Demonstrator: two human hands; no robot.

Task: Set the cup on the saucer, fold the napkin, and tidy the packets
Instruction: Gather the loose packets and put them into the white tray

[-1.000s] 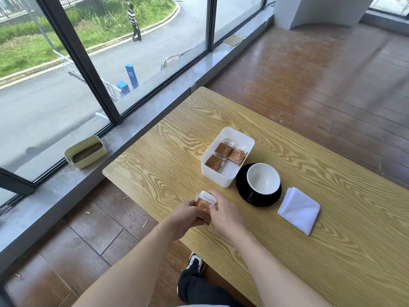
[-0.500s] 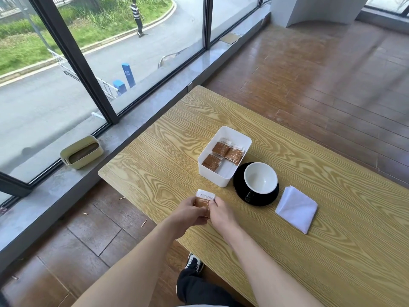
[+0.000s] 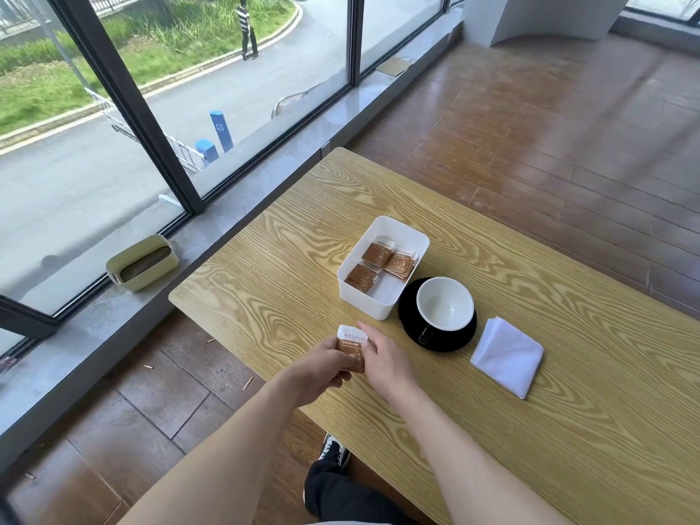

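A white cup [image 3: 445,303] stands on a black saucer [image 3: 409,323] on the wooden table [image 3: 568,411]. To its right lies a folded white napkin [image 3: 507,356]. Left of the saucer, a white bin [image 3: 378,312] holds several brown packets [image 3: 397,263]. Near the table's front edge, my left hand [image 3: 322,367] and my right hand [image 3: 382,359] both pinch a small stack of brown-and-white packets [image 3: 351,344], held upright just above the tabletop.
The table's left edge runs along a grey window sill with a pale green container [image 3: 142,267] on it. Wooden floor lies beyond the table. My shoe [image 3: 335,450] shows below the front edge.
Both hands keep hold of the packet stack at the same spot near the table's front edge. The stack now stands a little more upright with its printed face showing.
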